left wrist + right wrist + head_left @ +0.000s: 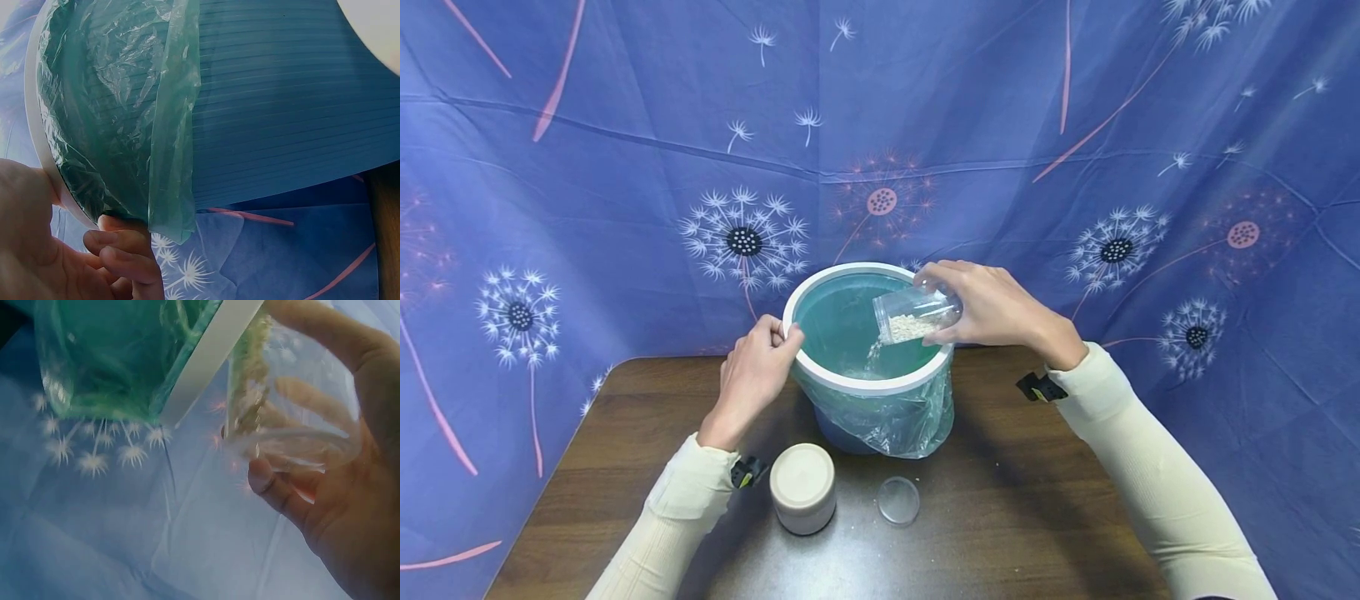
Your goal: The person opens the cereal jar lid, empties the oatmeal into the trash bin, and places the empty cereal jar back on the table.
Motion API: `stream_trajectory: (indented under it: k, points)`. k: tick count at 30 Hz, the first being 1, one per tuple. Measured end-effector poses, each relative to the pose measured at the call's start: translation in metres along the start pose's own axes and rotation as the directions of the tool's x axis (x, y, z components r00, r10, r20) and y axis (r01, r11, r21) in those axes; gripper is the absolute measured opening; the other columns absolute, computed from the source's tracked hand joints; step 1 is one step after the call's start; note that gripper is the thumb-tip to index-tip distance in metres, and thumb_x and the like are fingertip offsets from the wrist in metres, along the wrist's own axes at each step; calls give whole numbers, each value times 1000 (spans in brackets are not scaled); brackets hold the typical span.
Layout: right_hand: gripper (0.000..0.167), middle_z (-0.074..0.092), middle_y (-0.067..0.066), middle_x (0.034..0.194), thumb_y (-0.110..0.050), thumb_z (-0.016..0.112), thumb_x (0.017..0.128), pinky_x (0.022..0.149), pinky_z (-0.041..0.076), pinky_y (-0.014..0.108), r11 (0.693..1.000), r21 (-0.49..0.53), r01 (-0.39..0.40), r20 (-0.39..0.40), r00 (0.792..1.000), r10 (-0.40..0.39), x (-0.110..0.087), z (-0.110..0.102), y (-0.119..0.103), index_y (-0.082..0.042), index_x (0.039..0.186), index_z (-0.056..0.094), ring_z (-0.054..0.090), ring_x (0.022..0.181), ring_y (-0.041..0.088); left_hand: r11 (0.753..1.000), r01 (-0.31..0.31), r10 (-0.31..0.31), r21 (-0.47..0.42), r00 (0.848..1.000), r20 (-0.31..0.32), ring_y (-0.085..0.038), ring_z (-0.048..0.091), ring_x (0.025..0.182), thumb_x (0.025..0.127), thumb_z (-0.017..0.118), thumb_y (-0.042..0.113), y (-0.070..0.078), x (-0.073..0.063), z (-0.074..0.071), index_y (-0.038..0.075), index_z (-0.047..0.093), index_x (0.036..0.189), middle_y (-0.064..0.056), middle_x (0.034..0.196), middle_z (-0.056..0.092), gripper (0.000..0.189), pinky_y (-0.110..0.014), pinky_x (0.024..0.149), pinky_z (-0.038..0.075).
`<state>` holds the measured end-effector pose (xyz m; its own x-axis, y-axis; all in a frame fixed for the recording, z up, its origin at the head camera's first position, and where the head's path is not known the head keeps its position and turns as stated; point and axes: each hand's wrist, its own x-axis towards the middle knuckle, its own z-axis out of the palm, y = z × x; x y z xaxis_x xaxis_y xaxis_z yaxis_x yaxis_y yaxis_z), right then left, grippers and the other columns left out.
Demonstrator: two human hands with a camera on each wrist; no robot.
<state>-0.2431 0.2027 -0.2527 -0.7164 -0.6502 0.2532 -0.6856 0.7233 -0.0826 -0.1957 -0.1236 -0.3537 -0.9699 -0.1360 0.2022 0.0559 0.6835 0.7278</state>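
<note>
A blue ribbed trash bin (281,125) with a white rim (868,387) stands on the table, lined with a translucent green bag (902,417) folded over the rim. My left hand (758,367) grips the rim at its left side, thumb on top and fingers (128,262) curled beneath. Over the bin's right side, my right hand (992,304) holds a clear jar (936,308) around its base end. The jar is tipped, mouth down to the left. Pale flakes (910,327) lie along its lower side, and some fall from its mouth into the bin.
A round container with a cream lid (802,475) stands in front of the bin, near my left wrist. To its right, a clear round lid (898,501) lies on the wooden table (1015,500). A blue dandelion-print cloth (970,125) hangs behind.
</note>
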Motion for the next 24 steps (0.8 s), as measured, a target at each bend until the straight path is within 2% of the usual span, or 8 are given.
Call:
stream_trajectory:
  k: [9,11,15,22,24]
  points:
    - [74,72,8,124,-48,96,75,82,55,54,1000,23,-5,-6,1000,5,-1,-4,-1,-18,136,66,70,103,29,1000,5,-5,3,1000,2,-32,63,87,104,50,49,0,0,0,17,58,99,-3,94,64,33,-46,74,40]
    - [73,72,8,122,-48,96,75,81,55,54,1000,25,-5,-8,1000,5,-1,-4,-1,-18,135,66,70,103,30,1000,6,-6,1,1000,2,-32,63,87,104,50,48,0,0,0,17,58,99,-3,94,64,33,-46,74,40]
    - [75,71,7,130,-48,97,75,81,54,53,998,52,-20,-12,1000,20,-1,-3,-2,-20,137,65,69,103,27,1000,8,-8,0,1000,5,-32,62,87,104,50,48,0,0,0,16,58,99,-3,94,63,33,-46,75,39]
    - [71,69,6,103,-46,96,76,68,50,45,1000,-12,2,3,1000,-2,1,1,-4,-17,134,66,62,82,21,1000,4,-4,0,1000,-3,-31,63,88,103,51,47,1,0,0,16,59,98,-3,92,64,32,-47,76,40]
    - [71,69,5,104,-47,96,76,68,50,44,1000,-4,-2,1,1000,2,2,1,-4,-18,133,66,63,83,21,1000,3,-3,4,1000,-6,-31,63,88,103,52,47,0,0,0,16,59,98,-3,92,65,32,-47,76,40]
